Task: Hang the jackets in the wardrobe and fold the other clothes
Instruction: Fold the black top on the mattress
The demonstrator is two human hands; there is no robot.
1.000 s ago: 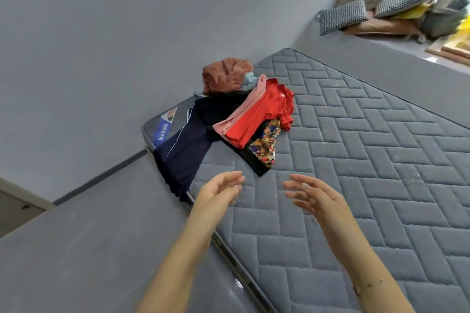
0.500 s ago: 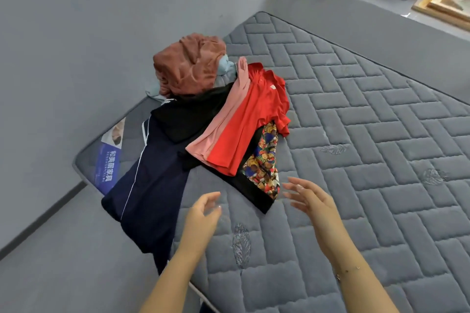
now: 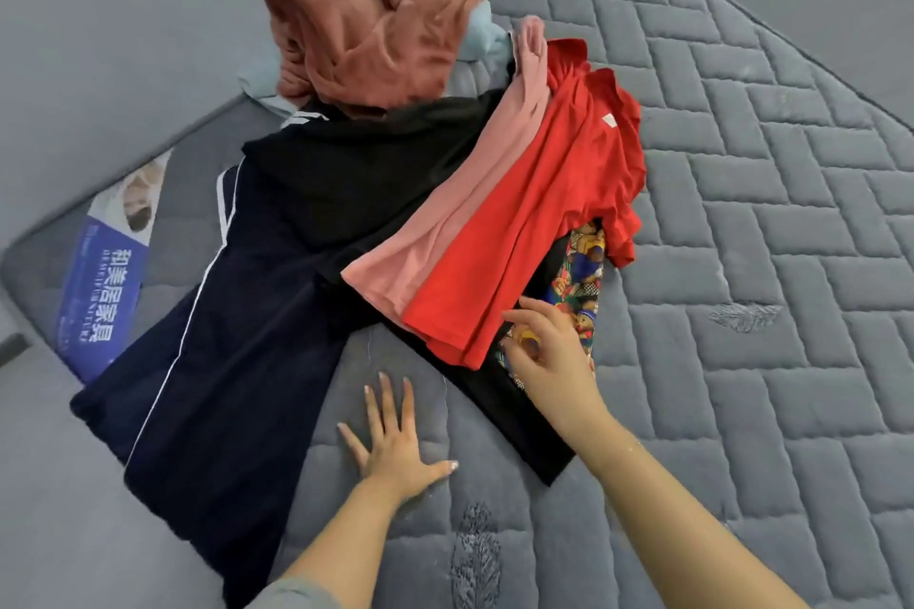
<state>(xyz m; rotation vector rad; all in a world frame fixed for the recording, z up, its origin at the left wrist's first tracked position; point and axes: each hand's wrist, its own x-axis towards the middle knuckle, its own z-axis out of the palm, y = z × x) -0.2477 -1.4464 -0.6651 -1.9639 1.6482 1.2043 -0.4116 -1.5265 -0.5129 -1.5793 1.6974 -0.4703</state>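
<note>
Fingers point(image 3: 390, 403) of my left hand point(image 3: 393, 452) lie spread and flat on the bed, holding nothing, while my right hand point(image 3: 549, 356) rests on the patterned garment point(image 3: 583, 272), its fingers point(image 3: 519, 312) loosely bent on the cloth; I cannot tell whether they pinch it.

From big to small: my grey quilted mattress point(image 3: 742, 237) fills most of the view, with a blue label point(image 3: 101, 292) near its corner on my left. On it sits the pile of clothes. My navy jacket point(image 3: 217, 376) with thin white stripes is the largest piece, spread from the middle of the pile toward me and hanging over the mattress edge. A black garment point(image 3: 361, 173) lies across its upper part and shows again under my right wrist. The rust-brown fleece point(image 3: 371, 15) is bunched at the far end of the pile, with a bit of pale blue cloth point(image 3: 482, 35) peeking out just beside it. My red shirt point(image 3: 544, 213) lies over the black one, and a pink garment point(image 3: 455, 223) lies touching the red shirt's left side. The colourful patterned garment pokes out from beneath the red shirt.
</note>
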